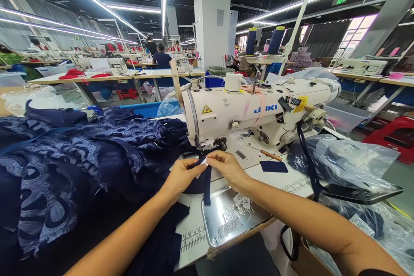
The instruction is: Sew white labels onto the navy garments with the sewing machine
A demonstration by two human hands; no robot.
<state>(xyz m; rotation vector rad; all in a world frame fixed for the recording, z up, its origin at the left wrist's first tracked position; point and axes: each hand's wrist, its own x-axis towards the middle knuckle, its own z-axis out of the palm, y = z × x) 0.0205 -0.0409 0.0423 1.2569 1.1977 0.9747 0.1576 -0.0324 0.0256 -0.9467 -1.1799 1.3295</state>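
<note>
Under the needle end of a white JUKI sewing machine (216, 105), my two hands meet at a small white label (204, 162). My left hand (181, 175) pinches the label between thumb and forefinger, close to the dark navy fabric. My right hand (228, 169) is closed on the label's other side, at the top of a narrow navy strip (207, 189) that hangs down. Fingers cover part of the label. Navy lace-patterned fabric (119, 155) is heaped to the left of the machine and reaches its bed.
A shiny metal tray (223, 235) with loose printed labels sits at the front edge. A navy fabric piece (273, 167) and a wooden-handled tool (270, 155) lie on the bed. Plastic-bagged goods (352, 155) and a dark flat device (362, 193) are at right. Thread cones (251, 42) stand behind.
</note>
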